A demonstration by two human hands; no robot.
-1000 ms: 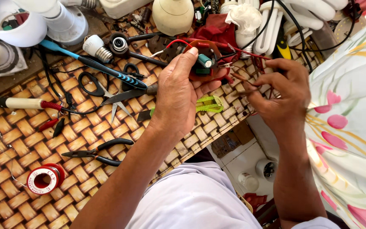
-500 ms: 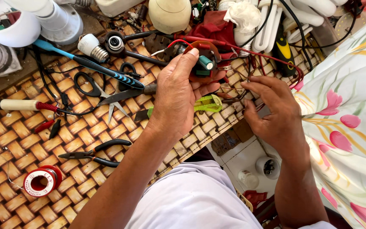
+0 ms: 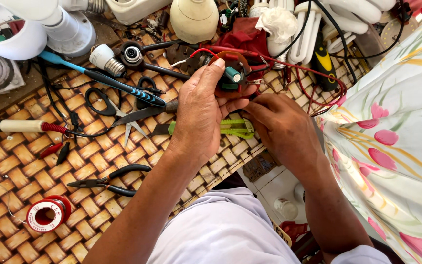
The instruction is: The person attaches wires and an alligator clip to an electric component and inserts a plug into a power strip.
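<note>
Both forearms are bare from the wrist up to the bottom edge of the frame, with no watch, bracelet or glove on either. The left hand (image 3: 199,112) wears no ring that shows, and its knuckles and back are creased and lined. The right hand (image 3: 282,129) is likewise free of rings, with short nails. Near the right elbow, the edge of a pale, whitish sleeve (image 3: 362,254) shows. Below, between the arms, light grey-lavender cloth (image 3: 221,230) covers the lap.

Home repair bench w/ pliers (image 3: 107,179), scissors (image 3: 107,106), solder reel (image 3: 48,214), lamp parts (image 3: 318,29).
</note>
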